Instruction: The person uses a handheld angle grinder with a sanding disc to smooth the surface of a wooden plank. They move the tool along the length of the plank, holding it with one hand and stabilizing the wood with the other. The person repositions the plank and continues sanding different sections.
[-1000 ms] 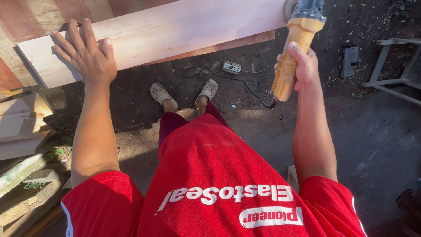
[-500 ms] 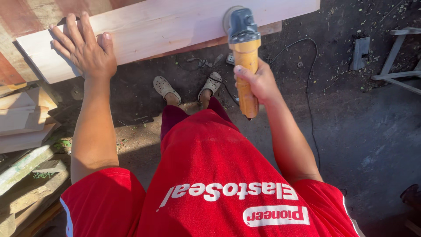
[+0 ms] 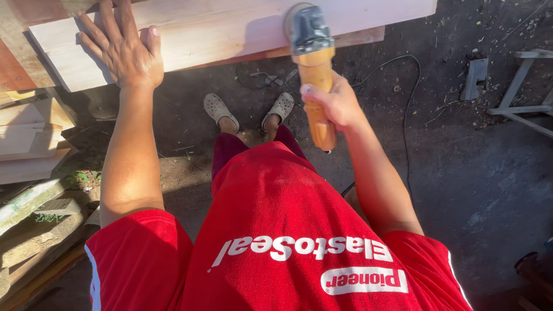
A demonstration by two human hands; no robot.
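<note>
A long pale wooden plank [image 3: 219,31] lies across the top of the view. My left hand [image 3: 118,46] rests flat on its left part, fingers spread. My right hand [image 3: 337,103] grips the yellow-orange handle of an angle grinder [image 3: 311,63]. The grinder's grey head sits on the plank's surface near the middle. A black power cord [image 3: 403,103] trails from the tool over the dirt floor. My red shirt fills the lower part of the view, and my two feet in light clogs [image 3: 247,109] stand under the plank.
Stacked wood offcuts and boards [image 3: 34,150] lie at the left. A grey metal frame [image 3: 518,98] stands at the right edge beside a small flat grey piece [image 3: 475,78]. Dark dirt ground [image 3: 478,184] spreads to the right.
My right hand has carried the grinder leftward from beyond the plank's right end onto its surface. My left hand has stayed pressed on the plank.
</note>
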